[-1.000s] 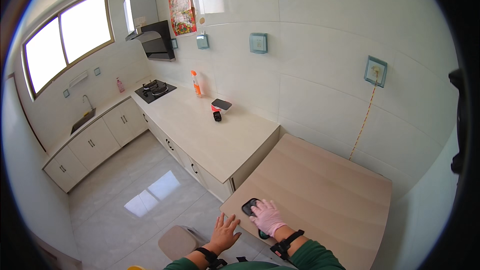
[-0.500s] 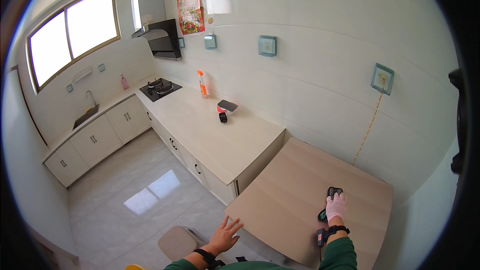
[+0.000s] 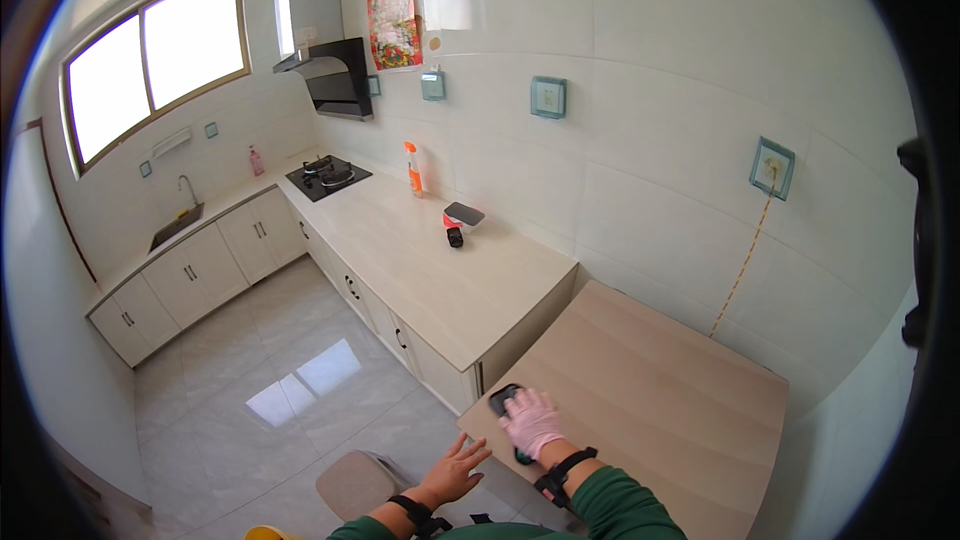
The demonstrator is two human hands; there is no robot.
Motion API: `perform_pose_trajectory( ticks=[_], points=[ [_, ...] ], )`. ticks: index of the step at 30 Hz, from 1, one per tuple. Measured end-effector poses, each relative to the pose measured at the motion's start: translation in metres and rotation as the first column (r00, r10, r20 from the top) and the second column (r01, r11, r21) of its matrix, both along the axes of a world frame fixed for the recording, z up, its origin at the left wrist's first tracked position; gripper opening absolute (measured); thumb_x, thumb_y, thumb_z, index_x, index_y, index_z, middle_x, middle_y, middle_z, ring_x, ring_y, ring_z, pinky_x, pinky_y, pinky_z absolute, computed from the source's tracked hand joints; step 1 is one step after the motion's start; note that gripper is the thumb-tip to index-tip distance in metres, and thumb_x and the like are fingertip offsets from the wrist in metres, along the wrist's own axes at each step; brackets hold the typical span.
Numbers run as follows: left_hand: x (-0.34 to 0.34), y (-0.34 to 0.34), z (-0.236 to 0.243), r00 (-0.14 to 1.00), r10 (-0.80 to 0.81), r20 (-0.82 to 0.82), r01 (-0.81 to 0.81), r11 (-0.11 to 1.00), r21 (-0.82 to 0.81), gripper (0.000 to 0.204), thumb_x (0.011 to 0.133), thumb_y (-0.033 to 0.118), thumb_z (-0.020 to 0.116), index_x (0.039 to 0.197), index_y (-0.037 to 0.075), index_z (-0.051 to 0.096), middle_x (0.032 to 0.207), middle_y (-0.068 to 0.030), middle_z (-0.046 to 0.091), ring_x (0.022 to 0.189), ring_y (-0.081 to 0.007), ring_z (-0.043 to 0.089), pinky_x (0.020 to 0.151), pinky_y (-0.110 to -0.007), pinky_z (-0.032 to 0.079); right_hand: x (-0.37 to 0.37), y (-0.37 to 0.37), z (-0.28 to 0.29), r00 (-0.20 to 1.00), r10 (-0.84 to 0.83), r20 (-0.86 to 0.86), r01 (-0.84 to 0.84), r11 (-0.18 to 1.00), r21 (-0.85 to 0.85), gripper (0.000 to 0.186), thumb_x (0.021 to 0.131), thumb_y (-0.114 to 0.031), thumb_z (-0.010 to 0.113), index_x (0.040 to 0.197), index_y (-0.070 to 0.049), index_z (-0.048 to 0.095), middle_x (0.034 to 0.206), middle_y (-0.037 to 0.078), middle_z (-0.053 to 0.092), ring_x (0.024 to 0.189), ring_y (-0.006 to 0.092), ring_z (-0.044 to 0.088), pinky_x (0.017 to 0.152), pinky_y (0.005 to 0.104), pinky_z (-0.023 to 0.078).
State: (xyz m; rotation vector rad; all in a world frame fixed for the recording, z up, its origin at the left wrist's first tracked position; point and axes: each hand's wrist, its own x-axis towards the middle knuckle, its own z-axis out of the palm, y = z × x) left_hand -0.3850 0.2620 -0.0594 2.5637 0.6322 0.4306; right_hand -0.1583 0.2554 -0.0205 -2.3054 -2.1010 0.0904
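Observation:
My right hand (image 3: 532,424), in a pink glove, grips a dark pad (image 3: 504,398) from above on the left part of the beige tabletop (image 3: 650,380). Teal and black material shows beneath the glove, its exact shape hidden. My left hand (image 3: 452,470) is bare, with fingers apart, near the table's left edge and holding nothing; whether a fingertip touches the edge I cannot tell.
A white counter (image 3: 430,280) holds an orange spray bottle (image 3: 414,172), small dark and red items (image 3: 462,216) and a black hob (image 3: 330,178). A sink (image 3: 176,224) is at left. A beige stool (image 3: 355,483) stands below. A striped cord (image 3: 740,270) hangs from a socket.
My right hand and pad swept right across the tabletop half a second ago and are now back at its left part. My left hand has stayed near the edge.

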Motion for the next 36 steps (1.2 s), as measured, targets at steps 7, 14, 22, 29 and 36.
perform_pose_trajectory(
  ticks=[7,14,22,29,36],
  points=[
    [-0.025,0.005,0.005,0.998,0.065,-0.011,-0.066,0.989,-0.132,0.031,0.087,0.015,0.064,0.117,0.009,0.064,0.121,-0.0126,0.064,0.119,-0.0328,0.055,0.107,-0.044,0.038,-0.062,-0.010,0.015,0.924,0.378,-0.054,-0.381,0.921,-0.086,0.052,0.097,-0.047,0.043,0.136,-0.014,0.054,0.151,0.011,0.039,0.142,0.0291,0.033,0.117,0.0470,0.022],
    [-0.031,-0.002,0.009,0.976,0.204,0.080,-0.195,0.975,-0.110,0.022,0.086,0.016,0.065,0.107,0.009,0.068,0.109,-0.0124,0.069,0.114,-0.0332,0.059,0.100,-0.043,0.046,-0.060,-0.012,0.017,0.926,0.369,-0.083,-0.377,0.919,-0.117,0.052,0.098,-0.046,0.044,0.139,-0.015,0.051,0.152,0.010,0.038,0.143,0.0279,0.032,0.118,0.0468,0.021],
    [-0.020,-0.003,0.006,0.954,0.265,0.139,-0.250,0.961,-0.119,0.021,0.085,0.015,0.067,0.105,0.008,0.069,0.109,-0.0123,0.069,0.119,-0.0335,0.057,0.101,-0.043,0.045,-0.003,-0.024,0.004,0.991,0.049,-0.125,-0.051,0.999,-0.009,0.054,0.094,-0.049,0.046,0.136,-0.016,0.054,0.149,0.009,0.043,0.141,0.0295,0.034,0.117,0.0489,0.022],
    [0.007,-0.010,0.010,0.958,0.241,0.156,-0.239,0.971,-0.029,0.026,0.083,0.012,0.070,0.108,0.007,0.067,0.117,-0.0132,0.066,0.123,-0.0370,0.053,0.104,-0.044,0.043,0.088,-0.066,-0.007,0.956,-0.252,-0.154,0.269,0.958,0.104,0.054,0.093,-0.049,0.050,0.133,-0.014,0.057,0.146,0.010,0.045,0.138,0.0330,0.035,0.116,0.0497,0.022],
    [0.042,-0.010,0.011,0.910,0.337,0.241,-0.354,0.935,0.033,0.037,0.078,0.015,0.071,0.114,0.008,0.063,0.127,-0.0146,0.058,0.128,-0.0405,0.045,0.109,-0.050,0.034,0.144,-0.121,-0.002,0.861,-0.474,-0.186,0.499,0.857,0.129,0.055,0.091,-0.051,0.052,0.132,-0.013,0.060,0.143,0.012,0.049,0.137,0.0352,0.037,0.115,0.0481,0.023]
  ],
)
